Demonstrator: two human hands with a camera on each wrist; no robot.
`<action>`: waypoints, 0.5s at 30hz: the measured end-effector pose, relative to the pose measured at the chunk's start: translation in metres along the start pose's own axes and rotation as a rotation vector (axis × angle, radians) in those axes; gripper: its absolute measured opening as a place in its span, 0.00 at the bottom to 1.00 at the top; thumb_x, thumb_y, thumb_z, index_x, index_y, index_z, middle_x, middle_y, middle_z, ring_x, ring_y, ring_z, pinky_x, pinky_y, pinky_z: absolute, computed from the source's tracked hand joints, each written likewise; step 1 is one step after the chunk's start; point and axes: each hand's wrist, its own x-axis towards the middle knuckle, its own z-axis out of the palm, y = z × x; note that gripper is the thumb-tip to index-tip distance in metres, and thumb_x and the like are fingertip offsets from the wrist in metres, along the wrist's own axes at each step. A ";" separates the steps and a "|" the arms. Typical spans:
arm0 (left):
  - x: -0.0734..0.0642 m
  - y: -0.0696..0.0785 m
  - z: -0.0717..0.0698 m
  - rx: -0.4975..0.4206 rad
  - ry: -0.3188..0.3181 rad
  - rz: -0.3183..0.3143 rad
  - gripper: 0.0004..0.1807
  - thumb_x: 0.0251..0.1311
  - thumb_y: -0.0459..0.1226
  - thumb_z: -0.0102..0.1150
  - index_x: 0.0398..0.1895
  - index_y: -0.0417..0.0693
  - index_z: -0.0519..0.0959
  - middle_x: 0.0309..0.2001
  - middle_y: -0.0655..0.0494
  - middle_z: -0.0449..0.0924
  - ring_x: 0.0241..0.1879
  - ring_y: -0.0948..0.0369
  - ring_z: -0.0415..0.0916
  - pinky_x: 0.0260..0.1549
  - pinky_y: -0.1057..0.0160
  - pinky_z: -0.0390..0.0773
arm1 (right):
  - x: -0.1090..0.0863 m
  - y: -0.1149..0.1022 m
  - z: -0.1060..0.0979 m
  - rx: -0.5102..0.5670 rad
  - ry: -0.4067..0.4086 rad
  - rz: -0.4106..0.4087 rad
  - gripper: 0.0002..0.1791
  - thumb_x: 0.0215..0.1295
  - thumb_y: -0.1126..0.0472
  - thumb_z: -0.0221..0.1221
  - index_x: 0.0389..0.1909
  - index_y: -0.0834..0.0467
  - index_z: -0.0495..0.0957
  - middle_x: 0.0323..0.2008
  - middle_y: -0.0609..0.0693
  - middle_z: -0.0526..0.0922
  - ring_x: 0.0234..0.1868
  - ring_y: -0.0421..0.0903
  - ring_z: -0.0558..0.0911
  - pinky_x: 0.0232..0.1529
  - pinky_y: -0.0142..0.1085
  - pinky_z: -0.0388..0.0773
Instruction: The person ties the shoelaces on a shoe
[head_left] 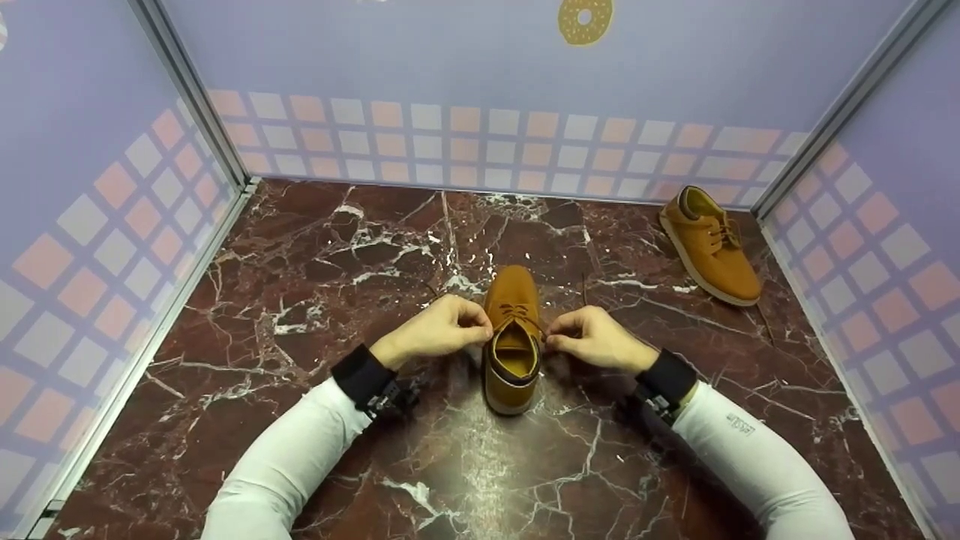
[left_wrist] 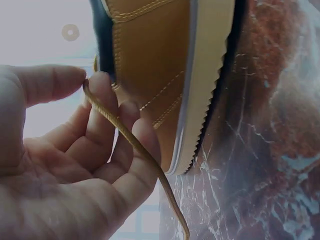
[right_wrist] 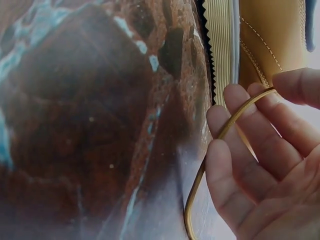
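A tan lace-up shoe (head_left: 513, 292) with a dark collar and yellow lining stands on the floor between both hands, its toe pointing away from me. On its left side my left hand (head_left: 442, 327) pinches one shoelace (left_wrist: 129, 134) between thumb and index finger; the lace's end trails down across the other fingers. My right hand (head_left: 596, 339) pinches the other shoelace (right_wrist: 240, 111) the same way on the right side, its tail hanging past the fingertips. Both laces come from the crossed lacing (head_left: 514, 310) over the shoe's tongue.
A matching tan shoe (head_left: 712, 247) stands at the back right by the wall, a loose lace beside it. Dark red marble flooring (head_left: 360, 450) with white veins lies underneath. Patterned walls (head_left: 480, 75) with metal corner strips enclose the back and both sides.
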 end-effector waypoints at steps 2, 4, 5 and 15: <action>0.001 -0.001 -0.001 -0.044 -0.015 0.004 0.10 0.74 0.34 0.66 0.44 0.34 0.90 0.38 0.39 0.92 0.33 0.48 0.87 0.32 0.72 0.78 | 0.000 0.000 0.000 0.002 -0.003 -0.003 0.07 0.75 0.61 0.69 0.45 0.57 0.95 0.43 0.53 0.97 0.37 0.33 0.86 0.46 0.26 0.82; 0.003 -0.002 -0.002 -0.112 -0.024 0.009 0.11 0.75 0.34 0.66 0.46 0.31 0.89 0.34 0.48 0.90 0.29 0.60 0.81 0.30 0.73 0.76 | 0.000 0.000 0.000 0.009 -0.004 -0.007 0.07 0.75 0.62 0.69 0.45 0.57 0.95 0.42 0.53 0.97 0.37 0.32 0.86 0.46 0.25 0.82; 0.004 -0.003 -0.002 -0.158 -0.028 0.011 0.12 0.75 0.33 0.66 0.47 0.29 0.88 0.32 0.52 0.88 0.28 0.65 0.77 0.29 0.73 0.74 | 0.000 0.000 0.000 0.015 -0.004 -0.010 0.07 0.75 0.63 0.69 0.44 0.57 0.95 0.42 0.53 0.97 0.37 0.32 0.86 0.45 0.25 0.82; 0.016 -0.010 0.002 -0.557 -0.041 -0.012 0.11 0.73 0.24 0.64 0.43 0.49 0.89 0.33 0.66 0.89 0.24 0.71 0.72 0.24 0.74 0.72 | -0.001 0.000 0.000 0.071 -0.019 -0.043 0.07 0.75 0.63 0.69 0.44 0.59 0.95 0.40 0.57 0.97 0.34 0.32 0.85 0.42 0.23 0.81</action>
